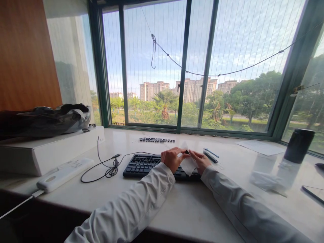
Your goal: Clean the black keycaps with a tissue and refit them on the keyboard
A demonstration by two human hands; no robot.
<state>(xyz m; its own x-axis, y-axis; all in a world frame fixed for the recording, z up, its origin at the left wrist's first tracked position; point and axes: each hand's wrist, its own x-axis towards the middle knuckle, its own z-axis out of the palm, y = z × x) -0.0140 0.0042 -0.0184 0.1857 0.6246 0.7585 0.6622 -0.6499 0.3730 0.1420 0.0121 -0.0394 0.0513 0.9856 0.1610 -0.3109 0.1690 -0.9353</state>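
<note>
White wipe (188, 164), some kind of tissue or thin cloth, is held up between both hands right over the right half of the black keyboard (144, 164). Left hand (172, 158) has its fingers (182, 151) curled in and pinching the wipe's upper left edge, and the right hand (201, 160) has its fingers pinched on the upper right edge, so both are closed on the same sheet with the rest of it hanging down in a loose point toward the keys. Something small and dark sits between the fingertips at the top of the wipe, too small to tell what it is.

Keyboard sits about mid-bench, a bit back from the front edge. Behind it, toward the window edge of the bench (192, 209), there's a row of loose dark keycaps (157, 139) laid out in a line. Just right of the hands lie a couple of pens or thin tools (210, 154), can't say which. Left of the keyboard a black cable (108, 168) is coiled up loosely, unplugged end pointing at the keyboard.

Far left of the bench has a white box (50, 148) with a dark bag (48, 119) slumped on top, and in front of that, near the front left corner, a white power strip (64, 173). Over at the right end stands a dark cylinder (298, 145), maybe a speaker or tumbler, with a sheet of paper (260, 147) near the window edge and a crumpled clear plastic wrapper (268, 180) closer to the front.
</note>
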